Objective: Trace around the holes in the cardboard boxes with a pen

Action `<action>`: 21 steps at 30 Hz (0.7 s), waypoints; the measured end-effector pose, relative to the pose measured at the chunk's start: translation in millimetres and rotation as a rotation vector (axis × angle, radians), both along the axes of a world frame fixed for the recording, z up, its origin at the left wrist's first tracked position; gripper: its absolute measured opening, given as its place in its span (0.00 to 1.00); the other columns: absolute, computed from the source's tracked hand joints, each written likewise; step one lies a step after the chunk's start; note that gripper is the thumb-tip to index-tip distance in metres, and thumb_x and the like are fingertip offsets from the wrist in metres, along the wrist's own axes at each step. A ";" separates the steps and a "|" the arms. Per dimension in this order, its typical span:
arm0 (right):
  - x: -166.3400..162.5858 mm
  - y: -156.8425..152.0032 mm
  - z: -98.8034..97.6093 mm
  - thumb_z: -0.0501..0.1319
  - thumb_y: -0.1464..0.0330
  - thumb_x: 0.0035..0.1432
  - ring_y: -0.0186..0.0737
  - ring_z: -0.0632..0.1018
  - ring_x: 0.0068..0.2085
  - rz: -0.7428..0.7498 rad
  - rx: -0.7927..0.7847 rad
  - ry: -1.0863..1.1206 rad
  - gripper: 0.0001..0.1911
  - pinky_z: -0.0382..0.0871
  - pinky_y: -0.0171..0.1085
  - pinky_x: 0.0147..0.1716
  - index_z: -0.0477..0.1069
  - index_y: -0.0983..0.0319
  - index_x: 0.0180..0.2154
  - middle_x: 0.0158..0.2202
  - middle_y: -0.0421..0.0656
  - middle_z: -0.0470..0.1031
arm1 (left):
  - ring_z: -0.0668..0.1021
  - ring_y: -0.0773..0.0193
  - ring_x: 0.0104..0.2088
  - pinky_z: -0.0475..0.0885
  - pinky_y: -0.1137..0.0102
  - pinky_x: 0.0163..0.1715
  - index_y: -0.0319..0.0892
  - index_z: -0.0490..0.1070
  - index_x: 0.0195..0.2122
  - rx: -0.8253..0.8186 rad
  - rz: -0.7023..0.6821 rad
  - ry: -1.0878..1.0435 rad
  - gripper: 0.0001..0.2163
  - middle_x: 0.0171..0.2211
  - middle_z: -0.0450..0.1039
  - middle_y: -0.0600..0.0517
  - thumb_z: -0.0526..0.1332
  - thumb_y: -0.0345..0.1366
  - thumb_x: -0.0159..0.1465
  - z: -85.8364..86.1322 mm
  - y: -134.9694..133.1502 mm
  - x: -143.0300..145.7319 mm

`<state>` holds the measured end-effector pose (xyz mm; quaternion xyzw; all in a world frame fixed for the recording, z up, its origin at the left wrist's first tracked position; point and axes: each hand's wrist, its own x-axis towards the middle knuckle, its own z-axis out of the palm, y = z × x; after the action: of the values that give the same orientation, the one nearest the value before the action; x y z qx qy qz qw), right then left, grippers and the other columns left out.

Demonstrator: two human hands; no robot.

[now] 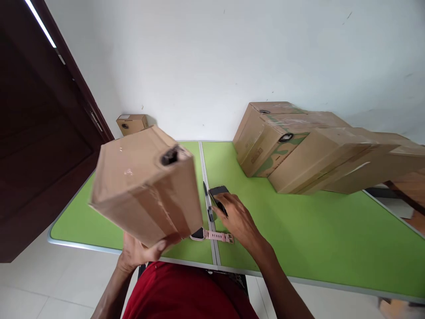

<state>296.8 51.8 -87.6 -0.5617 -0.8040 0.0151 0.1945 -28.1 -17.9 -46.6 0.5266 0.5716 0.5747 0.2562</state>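
Cardboard fills our left grip: the left hand (141, 252) cups the near bottom corner of a cardboard box (146, 186), fingers curled up round its edge and closed on it. The box is held tilted above the left half of the green table (299, 221), clear of the surface, with a dark handle slot showing on its upper end.

Our right hand (237, 221) lies low on the table just right of the centre seam. Its fingers are loosely bent over a black device (218, 191) and touch its near end. We cannot tell whether this grip actually clasps the device or only rests on it.

Just beside the right wrist, across the seam, a pink-strapped watch (214, 235) lies flat, its face partly under the raised box. A stack of large boxes (299, 146) crowds the far right of the table against the wall. A small box (132, 124) sits at the far left corner, near a dark door (40, 133).
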 end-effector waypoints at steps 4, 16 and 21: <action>-13.6 36.1 16.0 0.57 0.80 0.75 0.52 0.83 0.55 0.043 -0.022 -0.130 0.19 0.80 0.46 0.53 0.80 0.65 0.58 0.55 0.54 0.84 | 0.82 0.38 0.43 0.79 0.51 0.43 0.46 0.78 0.38 0.003 0.060 0.029 0.36 0.34 0.76 0.45 0.75 0.70 0.40 2.3 1.8 -18.4; -40.4 68.7 2.5 0.70 0.61 0.75 0.51 0.84 0.56 0.096 -0.146 -0.450 0.18 0.84 0.53 0.54 0.77 0.61 0.60 0.61 0.50 0.80 | 0.79 0.39 0.44 0.76 0.47 0.49 0.46 0.77 0.41 -0.055 0.106 0.025 0.39 0.40 0.76 0.44 0.75 0.71 0.39 3.8 -5.5 -20.6; -50.4 87.0 7.4 0.70 0.61 0.76 0.50 0.84 0.55 0.132 -0.175 -0.497 0.17 0.84 0.53 0.54 0.78 0.61 0.60 0.60 0.49 0.81 | 0.75 0.45 0.37 0.76 0.51 0.42 0.48 0.71 0.27 -0.006 0.076 0.001 0.31 0.29 0.69 0.50 0.78 0.64 0.33 5.9 -5.1 -5.9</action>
<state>246.4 138.8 -80.2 -0.5093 -0.8576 -0.0411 -0.0596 -34.0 -23.0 -40.7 0.5040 0.5931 0.5822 0.2352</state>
